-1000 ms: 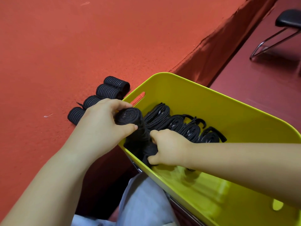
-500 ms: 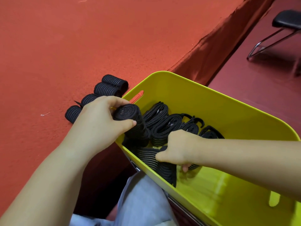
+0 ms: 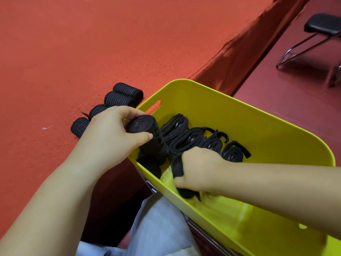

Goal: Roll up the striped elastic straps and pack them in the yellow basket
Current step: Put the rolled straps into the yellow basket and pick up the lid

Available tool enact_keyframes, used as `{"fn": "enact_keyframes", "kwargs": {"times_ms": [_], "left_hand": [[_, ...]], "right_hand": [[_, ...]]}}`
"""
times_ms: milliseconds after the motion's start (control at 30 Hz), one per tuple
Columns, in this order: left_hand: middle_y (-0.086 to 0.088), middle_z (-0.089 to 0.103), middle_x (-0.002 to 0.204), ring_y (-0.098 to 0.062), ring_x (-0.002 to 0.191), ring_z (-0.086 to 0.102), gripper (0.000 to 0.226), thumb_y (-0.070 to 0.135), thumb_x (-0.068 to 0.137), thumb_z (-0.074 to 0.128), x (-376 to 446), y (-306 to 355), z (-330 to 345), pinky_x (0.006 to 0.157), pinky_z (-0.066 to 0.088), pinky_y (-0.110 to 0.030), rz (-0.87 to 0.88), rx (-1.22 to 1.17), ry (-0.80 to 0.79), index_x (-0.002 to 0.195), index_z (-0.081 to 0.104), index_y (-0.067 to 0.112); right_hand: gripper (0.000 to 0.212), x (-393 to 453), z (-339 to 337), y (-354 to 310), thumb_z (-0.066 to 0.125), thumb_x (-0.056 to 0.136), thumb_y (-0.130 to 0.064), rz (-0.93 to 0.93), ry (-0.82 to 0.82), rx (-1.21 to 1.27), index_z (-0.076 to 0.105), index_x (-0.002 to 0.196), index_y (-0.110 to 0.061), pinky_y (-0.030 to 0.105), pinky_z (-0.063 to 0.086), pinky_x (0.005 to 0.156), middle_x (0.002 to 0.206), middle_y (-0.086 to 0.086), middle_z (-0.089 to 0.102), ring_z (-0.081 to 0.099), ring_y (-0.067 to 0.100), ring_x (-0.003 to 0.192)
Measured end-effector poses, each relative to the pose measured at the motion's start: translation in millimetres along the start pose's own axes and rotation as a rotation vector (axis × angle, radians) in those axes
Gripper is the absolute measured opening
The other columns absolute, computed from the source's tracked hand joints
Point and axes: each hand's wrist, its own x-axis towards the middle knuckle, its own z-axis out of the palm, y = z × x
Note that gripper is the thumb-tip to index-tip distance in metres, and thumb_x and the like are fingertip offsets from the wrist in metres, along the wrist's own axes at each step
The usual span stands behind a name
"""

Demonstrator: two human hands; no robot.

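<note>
The yellow basket rests tilted against the red table's edge, on my lap. My left hand grips a rolled black strap at the basket's near-left corner. My right hand reaches into the basket and grips another black strap, whose lower end hangs against the near wall. Several rolled and folded straps lie in a row inside the basket. Several more striped rolls sit on the table just left of the basket, partly hidden by my left hand.
The red table spreads to the left and back; its edge drops beside the basket. A black chair with a metal frame stands on the dark red floor at the upper right. My light trousers show below.
My right hand has gathered the loose strap that draped over the basket's near wall and shifted slightly back left. My left hand keeps its grip on the roll.
</note>
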Motion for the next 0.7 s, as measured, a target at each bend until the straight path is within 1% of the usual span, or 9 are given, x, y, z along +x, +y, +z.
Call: {"fn": "enact_keyframes", "kwargs": {"times_ms": [33,100,200,300,400,467,567,633,700], "left_hand": [[0.017,0.064,0.098,-0.001,0.09,0.06,0.034,0.034,0.065,0.077,0,0,0,0.077,0.042,-0.022,0.001,-0.006,-0.002,0.096,0.064,0.039],[0.022,0.062,0.094,0.004,0.086,0.058,0.031,0.034,0.066,0.078,0,1,0,0.074,0.042,-0.019,0.004,-0.012,-0.005,0.093,0.063,0.04],[0.023,0.062,0.09,0.005,0.085,0.059,0.028,0.033,0.066,0.078,0,0,0,0.073,0.044,-0.02,0.007,-0.01,-0.001,0.087,0.062,0.041],[0.023,0.062,0.091,0.006,0.087,0.057,0.029,0.033,0.066,0.078,0,-2,1,0.07,0.04,-0.012,0.011,-0.001,0.002,0.09,0.062,0.041],[0.019,0.061,0.099,0.004,0.09,0.057,0.036,0.035,0.066,0.078,2,-3,2,0.071,0.037,-0.011,0.005,0.001,-0.003,0.099,0.065,0.038],[0.02,0.06,0.1,0.007,0.087,0.055,0.037,0.035,0.067,0.077,2,-3,2,0.069,0.035,-0.007,0.012,0.008,-0.008,0.101,0.065,0.038],[0.022,0.059,0.098,0.01,0.085,0.053,0.037,0.036,0.067,0.078,3,-3,3,0.069,0.034,-0.006,0.021,0.017,-0.009,0.102,0.064,0.038],[0.02,0.06,0.101,0.005,0.089,0.056,0.039,0.036,0.067,0.078,3,-4,3,0.071,0.038,-0.011,0.018,0.021,-0.012,0.103,0.064,0.038],[0.018,0.061,0.105,-0.001,0.096,0.058,0.041,0.036,0.066,0.079,3,-4,3,0.079,0.042,-0.02,0.018,0.035,-0.015,0.105,0.064,0.038]], "right_hand": [[0.035,5,5,-5,0.058,0.082,-0.045,-0.044,0.017,0.009,0.048,0.073,-0.012,0.026,0.034,0.047,0.067,-0.001,0.046,0.047,0.02,0.059],[0.034,15,16,-12,0.058,0.085,-0.043,-0.112,0.043,0.051,0.053,0.091,-0.009,0.028,0.037,0.053,0.078,0.003,0.052,0.055,0.027,0.072],[0.036,22,30,-16,0.058,0.087,-0.038,-0.191,0.071,0.203,0.048,0.106,-0.009,0.032,0.043,0.063,0.095,0.01,0.059,0.059,0.033,0.088],[0.032,23,36,-14,0.063,0.086,-0.035,-0.234,0.076,0.315,0.044,0.101,-0.014,0.033,0.046,0.068,0.088,0.006,0.057,0.058,0.03,0.086],[0.033,21,33,-6,0.064,0.084,-0.031,-0.284,0.051,0.292,0.035,0.09,-0.019,0.029,0.036,0.066,0.073,-0.006,0.041,0.047,0.022,0.078],[0.032,20,27,-2,0.065,0.084,-0.028,-0.336,0.026,0.25,0.035,0.091,-0.019,0.028,0.033,0.066,0.078,-0.004,0.041,0.044,0.018,0.078],[0.031,21,28,0,0.068,0.083,-0.028,-0.307,0.029,0.317,0.041,0.095,-0.018,0.029,0.038,0.067,0.085,-0.002,0.048,0.049,0.019,0.079],[0.034,23,31,0,0.073,0.079,-0.027,-0.252,0.02,0.398,0.046,0.097,-0.017,0.03,0.045,0.071,0.086,-0.003,0.053,0.054,0.02,0.083],[0.048,26,28,1,0.078,0.074,-0.026,-0.228,-0.049,0.401,0.051,0.112,-0.015,0.03,0.048,0.082,0.106,0.001,0.059,0.059,0.022,0.097]]}}
